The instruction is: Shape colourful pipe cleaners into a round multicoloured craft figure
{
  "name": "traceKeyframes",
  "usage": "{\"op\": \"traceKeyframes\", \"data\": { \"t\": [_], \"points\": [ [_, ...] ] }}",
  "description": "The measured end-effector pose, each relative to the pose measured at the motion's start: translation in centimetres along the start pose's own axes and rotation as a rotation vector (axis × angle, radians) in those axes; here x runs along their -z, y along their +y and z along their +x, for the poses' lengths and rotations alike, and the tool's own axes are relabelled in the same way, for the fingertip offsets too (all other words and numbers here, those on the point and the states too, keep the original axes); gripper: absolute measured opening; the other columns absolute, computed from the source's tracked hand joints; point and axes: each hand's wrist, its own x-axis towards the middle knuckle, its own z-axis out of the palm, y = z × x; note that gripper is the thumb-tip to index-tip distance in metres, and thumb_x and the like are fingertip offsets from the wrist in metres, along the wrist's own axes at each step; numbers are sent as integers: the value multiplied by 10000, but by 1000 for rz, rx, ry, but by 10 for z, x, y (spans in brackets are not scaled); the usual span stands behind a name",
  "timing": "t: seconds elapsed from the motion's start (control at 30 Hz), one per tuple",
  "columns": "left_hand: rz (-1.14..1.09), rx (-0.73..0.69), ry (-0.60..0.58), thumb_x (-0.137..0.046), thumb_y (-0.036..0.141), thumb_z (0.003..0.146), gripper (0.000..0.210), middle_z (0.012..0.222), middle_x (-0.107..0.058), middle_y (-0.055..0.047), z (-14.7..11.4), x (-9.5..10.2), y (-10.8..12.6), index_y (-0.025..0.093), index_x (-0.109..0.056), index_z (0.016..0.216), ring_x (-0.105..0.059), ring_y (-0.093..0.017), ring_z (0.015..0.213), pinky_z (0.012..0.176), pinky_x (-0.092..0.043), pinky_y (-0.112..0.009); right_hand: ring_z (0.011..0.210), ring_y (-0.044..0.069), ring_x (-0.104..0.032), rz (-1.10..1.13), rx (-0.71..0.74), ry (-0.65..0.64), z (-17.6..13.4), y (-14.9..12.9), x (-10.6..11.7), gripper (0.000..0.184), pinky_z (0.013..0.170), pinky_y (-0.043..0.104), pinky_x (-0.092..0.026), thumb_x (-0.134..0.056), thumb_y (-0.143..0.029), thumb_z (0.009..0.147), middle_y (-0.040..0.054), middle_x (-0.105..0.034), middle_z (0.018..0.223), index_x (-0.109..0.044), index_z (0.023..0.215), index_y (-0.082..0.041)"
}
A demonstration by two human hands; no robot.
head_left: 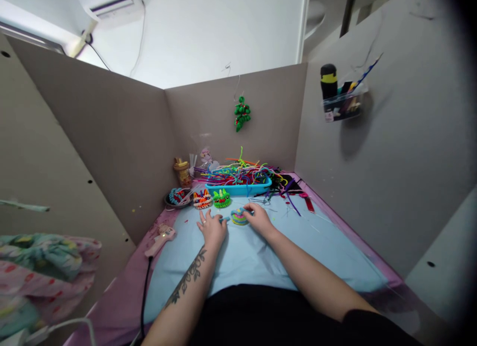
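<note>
A small rounded piece of striped pipe cleaner work point(239, 217), in yellow, blue and pink, rests on the light blue table cover point(246, 256). My right hand point(257, 218) pinches its right side. My left hand point(212, 228) lies to its left, palm down with fingers spread. A short blue stub point(224, 219) shows beside the left index finger; whether the finger touches it I cannot tell. Just beyond the left hand sit an orange and white pipe cleaner animal head point(202, 200) and a green one point(222, 199).
Behind stands a blue tray point(238, 189) heaped with pipe cleaners point(242, 173). Pliers point(259, 201) lie before it. At left are a dark bowl point(178, 201), a cup point(182, 173) and a corded pink glue gun point(161, 239). Grey partitions point(231, 83) enclose the table.
</note>
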Motion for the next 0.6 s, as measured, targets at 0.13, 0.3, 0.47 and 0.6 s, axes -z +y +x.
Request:
{"op": "traceKeyframes", "data": {
  "t": [0.13,0.3,0.47,0.6],
  "points": [
    [-11,-6,37,-535,287,759,123,1207,-493,-141,1,2,0,196,-617,769,-216,-381,1268,924,-202,-629,773,176,-542,-42,17,-6,0,-1,1,124,740,306,-427,-519,-184,672,38,-599,793,-602,764,-178],
    [-389,1,64,-420,260,830,138,853,-608,-91,7,-2,-5,179,-520,881,-564,-251,913,842,-389,-460,777,175,-536,-22,49,43,1,-3,4,123,736,299,-422,-504,-169,678,35,-587,797,-590,766,-177],
    [-828,-140,-36,-410,236,835,202,875,-596,-59,5,-11,-5,184,-431,1029,-596,-155,729,687,-457,-294,770,168,-520,-30,114,4,-2,-10,4,132,723,288,-412,-486,-122,653,15,-558,771,-554,744,-188],
    [-823,-259,-78,-408,203,827,247,968,-575,-73,1,-9,-1,182,-454,1068,-573,-157,833,758,-434,-295,770,163,-515,-20,165,-76,-7,-20,2,147,716,277,-406,-488,-94,645,13,-547,775,-533,746,-191]
  ]
}}
